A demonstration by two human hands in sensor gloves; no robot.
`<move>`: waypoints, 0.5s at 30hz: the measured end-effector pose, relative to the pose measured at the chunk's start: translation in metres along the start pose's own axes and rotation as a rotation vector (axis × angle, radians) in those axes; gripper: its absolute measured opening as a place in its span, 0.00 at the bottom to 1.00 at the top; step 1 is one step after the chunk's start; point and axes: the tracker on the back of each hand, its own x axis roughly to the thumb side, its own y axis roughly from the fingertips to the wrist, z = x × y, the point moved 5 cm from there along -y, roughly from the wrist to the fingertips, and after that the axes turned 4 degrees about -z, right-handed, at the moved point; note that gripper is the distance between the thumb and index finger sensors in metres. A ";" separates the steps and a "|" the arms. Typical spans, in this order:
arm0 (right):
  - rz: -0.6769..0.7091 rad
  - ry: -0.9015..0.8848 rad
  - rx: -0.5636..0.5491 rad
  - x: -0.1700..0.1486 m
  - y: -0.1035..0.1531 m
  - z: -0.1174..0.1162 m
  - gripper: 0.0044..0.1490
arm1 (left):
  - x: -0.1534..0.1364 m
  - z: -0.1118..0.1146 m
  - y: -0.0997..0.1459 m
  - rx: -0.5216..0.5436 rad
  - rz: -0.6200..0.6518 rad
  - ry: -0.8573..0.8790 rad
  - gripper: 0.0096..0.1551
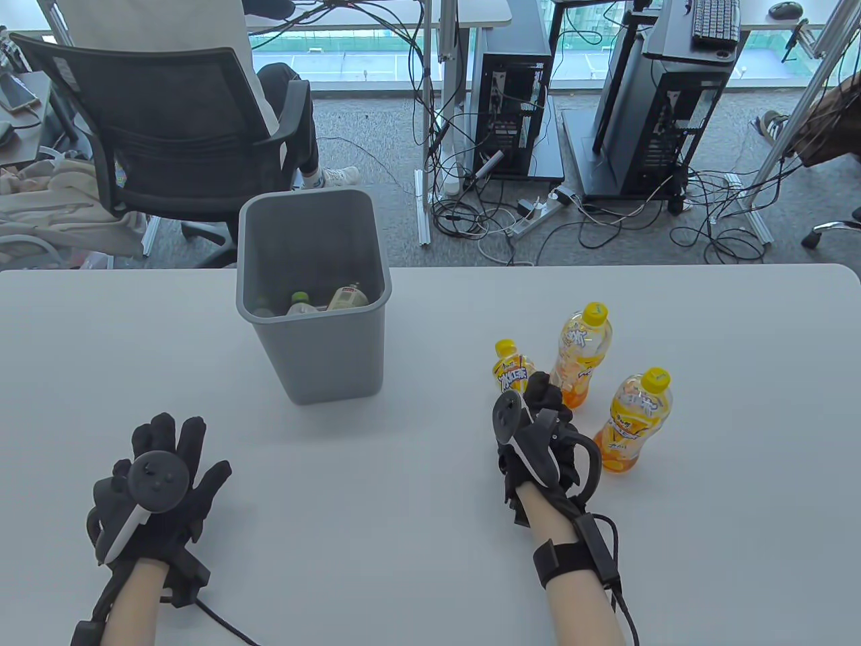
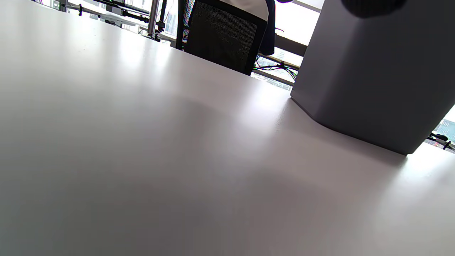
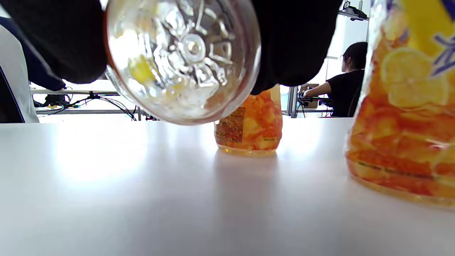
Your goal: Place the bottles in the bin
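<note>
Right hand [image 1: 538, 437] gripping a small yellow-capped orange plastic bottle [image 1: 512, 369], black-gloved fingers [image 3: 295, 39] wrapped round it, its clear base [image 3: 183, 58] tilted and lifted off the pale grey bench [image 1: 403, 511]. Two taller yellow-capped orange bottles [image 1: 582, 353] [image 1: 635, 420] upright just beside. Left hand [image 1: 158, 481] flat on the bench, fingers [image 1: 185, 437] spread open, near the grey plastic bin [image 1: 313, 350] holding several bottles.
</note>
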 end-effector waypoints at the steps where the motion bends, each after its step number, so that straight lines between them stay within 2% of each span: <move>1: 0.015 -0.023 -0.020 0.006 -0.001 0.012 0.60 | 0.000 0.000 0.000 0.000 -0.001 0.000 0.49; 5: 0.073 -0.113 -0.119 0.032 -0.004 0.067 0.59 | 0.000 0.000 0.000 0.002 -0.001 0.000 0.49; 9: 0.146 -0.195 -0.240 0.065 -0.001 0.132 0.59 | 0.000 0.000 0.000 0.000 0.000 -0.001 0.49; 14: 0.262 -0.217 -0.333 0.113 0.010 0.188 0.58 | 0.000 0.000 0.000 0.000 0.001 -0.002 0.49; 15: 0.279 -0.215 -0.340 0.118 0.012 0.191 0.58 | 0.000 0.000 0.000 0.000 0.001 -0.002 0.49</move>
